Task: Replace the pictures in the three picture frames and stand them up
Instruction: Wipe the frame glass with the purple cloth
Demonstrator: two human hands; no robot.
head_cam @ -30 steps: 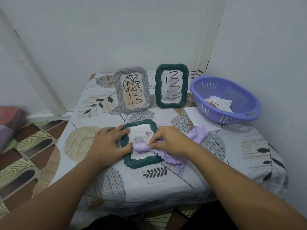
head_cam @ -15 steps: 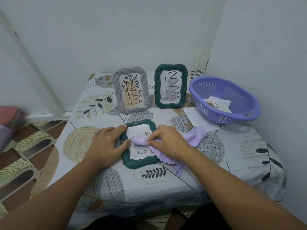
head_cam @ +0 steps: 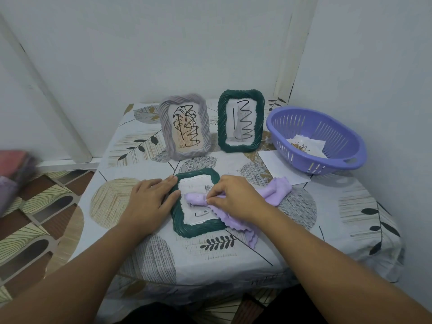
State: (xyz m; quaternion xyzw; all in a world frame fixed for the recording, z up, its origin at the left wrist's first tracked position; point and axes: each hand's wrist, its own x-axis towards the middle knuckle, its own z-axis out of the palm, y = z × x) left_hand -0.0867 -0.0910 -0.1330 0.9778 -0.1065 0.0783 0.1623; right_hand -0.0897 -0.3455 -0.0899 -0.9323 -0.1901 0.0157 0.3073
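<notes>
Both forearms reach in from the near edge over the table [head_cam: 350, 230], which wears a leaf-print cloth and sits in a wall corner. Left hand [head_cam: 149, 202] lies flat, palm down, against the left side of the lying green frame [head_cam: 198, 230]. Right hand [head_cam: 236, 197] is arched over the same frame, knuckles up, wrist angled in from the right.

Around: purple basket [head_cam: 327, 160] at far right, paper with a line drawing [head_cam: 306, 147] inside. White sheet [head_cam: 278, 164] flat on the cloth, partly under the basket's near edge. Two frames upright at the back near the wall: grey frame [head_cam: 185, 126] left, standing green frame [head_cam: 240, 120] right, both with black scribbles across the pictures. Patterned floor at left; blurred reddish object at the left margin, cannot identify.

Purple cloth [head_cam: 275, 192] trails from under the right hand out to the right and down over the frame's lower right corner, hiding part of the glass.

Fingers: left ones straight and close together, tips touching the frame's rim. Right ones curled tight, pinching a bunched fold of the cloth against the frame's glass; a small dark mark shows on the glass below.
</notes>
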